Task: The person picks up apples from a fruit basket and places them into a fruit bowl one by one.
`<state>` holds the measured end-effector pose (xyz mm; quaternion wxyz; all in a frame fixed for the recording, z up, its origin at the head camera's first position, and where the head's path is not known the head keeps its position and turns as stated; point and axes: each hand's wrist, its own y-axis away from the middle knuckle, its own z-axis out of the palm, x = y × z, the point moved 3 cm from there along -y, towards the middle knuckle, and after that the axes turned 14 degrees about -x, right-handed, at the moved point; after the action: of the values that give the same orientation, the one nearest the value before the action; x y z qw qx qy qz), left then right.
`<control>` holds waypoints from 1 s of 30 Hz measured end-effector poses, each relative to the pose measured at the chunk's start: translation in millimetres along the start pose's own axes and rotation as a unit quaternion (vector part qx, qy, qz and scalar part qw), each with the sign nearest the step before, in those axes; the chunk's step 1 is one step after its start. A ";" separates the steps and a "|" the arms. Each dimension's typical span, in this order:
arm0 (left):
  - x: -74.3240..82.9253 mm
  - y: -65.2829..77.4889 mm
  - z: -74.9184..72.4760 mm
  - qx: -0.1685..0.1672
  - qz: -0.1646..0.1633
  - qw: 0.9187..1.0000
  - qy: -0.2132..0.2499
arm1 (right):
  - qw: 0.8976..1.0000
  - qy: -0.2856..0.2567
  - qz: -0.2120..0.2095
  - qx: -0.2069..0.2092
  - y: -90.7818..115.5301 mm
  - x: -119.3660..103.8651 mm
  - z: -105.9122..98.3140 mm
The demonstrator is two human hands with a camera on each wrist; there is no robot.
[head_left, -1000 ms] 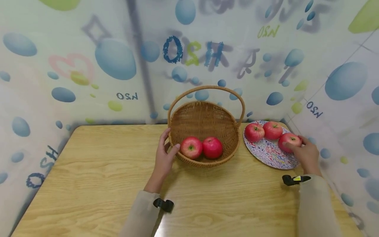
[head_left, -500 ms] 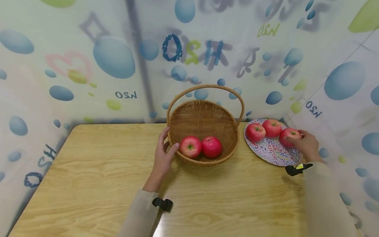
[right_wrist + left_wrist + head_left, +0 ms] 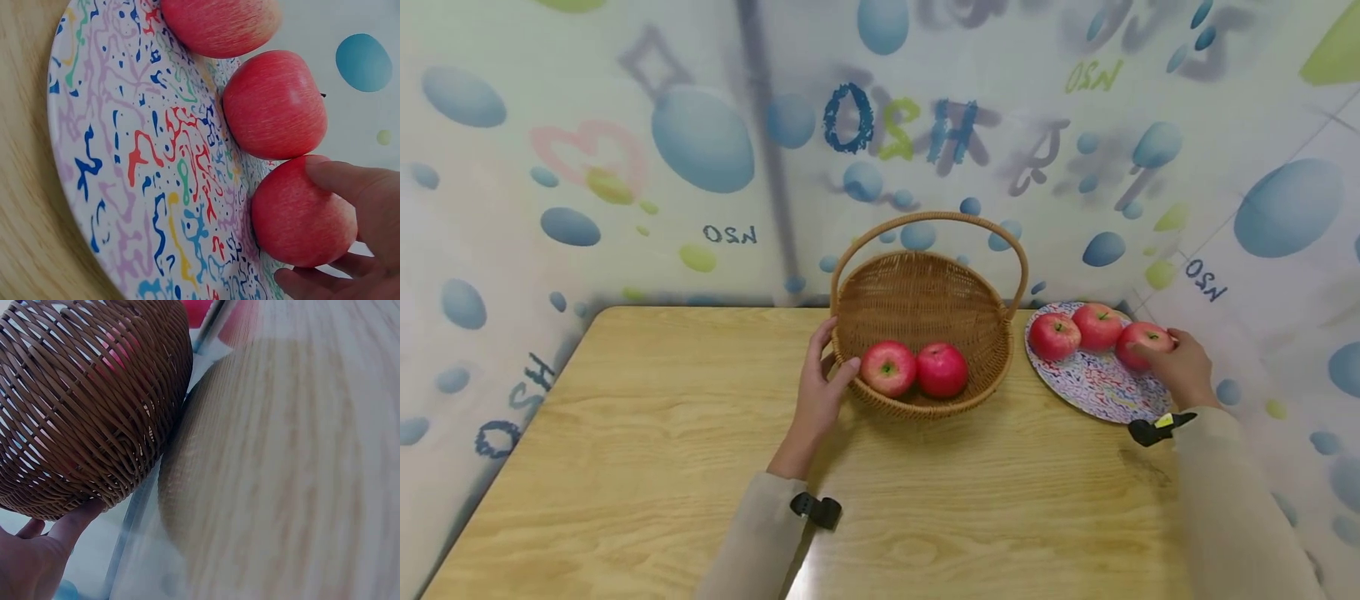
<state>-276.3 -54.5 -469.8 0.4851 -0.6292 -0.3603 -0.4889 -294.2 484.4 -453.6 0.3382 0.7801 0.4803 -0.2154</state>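
Observation:
A brown wicker basket (image 3: 917, 292) with a tall arched handle stands near the back wall, two red apples (image 3: 888, 368) lying in it. My left hand (image 3: 820, 392) grips the basket's left rim, thumb at the front and fingers behind; in the left wrist view a finger presses the woven side (image 3: 94, 412). On a patterned plate (image 3: 1097, 392) to the right sit three red apples. Around the rightmost apple (image 3: 303, 212), my right hand (image 3: 369, 231) curls with its thumb on top and fingers on the far side. That apple sits against its neighbour (image 3: 275, 105).
The wooden table (image 3: 670, 450) meets a patterned back wall (image 3: 700, 208) just behind the basket. A side wall (image 3: 1292, 317) stands close beside the plate and right forearm. Both wrists wear black straps with small devices (image 3: 827, 512).
My right hand has shifted the rightmost apple slightly back on the plate, nearer the other two. My left hand keeps its grip on the basket rim; the head view has drifted slightly.

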 end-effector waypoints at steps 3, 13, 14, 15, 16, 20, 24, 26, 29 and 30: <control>-0.7 -0.6 1.2 -0.002 -0.005 1.000 0.003 | 1.000 0.012 -0.002 -0.002 1.5 -0.4 -1.9; -3.0 -2.8 3.3 -0.006 -0.008 1.000 -0.002 | 0.993 0.042 -0.055 0.092 45.4 -38.1 -11.6; -3.0 -2.8 3.4 -0.006 -0.009 1.000 -0.002 | 0.992 0.030 -0.063 0.104 52.1 -43.9 -11.6; -2.9 -2.8 3.4 -0.006 -0.009 1.000 -0.002 | 0.990 0.020 -0.072 0.116 58.6 -49.9 -11.4; -2.7 -2.8 3.5 -0.006 -0.009 1.000 -0.001 | 0.988 0.012 -0.085 0.129 64.9 -56.1 -11.1; -2.2 -2.9 3.2 -0.003 -0.007 1.000 0.000 | 0.976 -0.014 -0.156 0.149 87.2 -81.6 -6.2; -2.3 -2.7 2.6 -0.001 -0.006 1.000 0.000 | 0.951 -0.029 -0.279 0.132 105.9 -104.3 4.3; -3.0 -2.7 1.9 -0.001 -0.004 1.000 -0.001 | 0.926 -0.016 -0.358 0.120 114.3 -116.3 11.8; -2.9 -2.1 0.1 0.002 -0.002 1.000 -0.001 | 0.887 0.043 -0.449 0.098 127.6 -136.9 26.5; -2.9 -1.8 -0.8 0.003 -0.002 1.000 -0.001 | 0.873 0.065 -0.476 0.087 130.7 -144.4 32.2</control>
<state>-278.9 -54.7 -472.1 0.4857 -0.6275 -0.3635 -0.4881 -241.9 333.1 -338.1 0.0934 0.4959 0.7936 -0.3401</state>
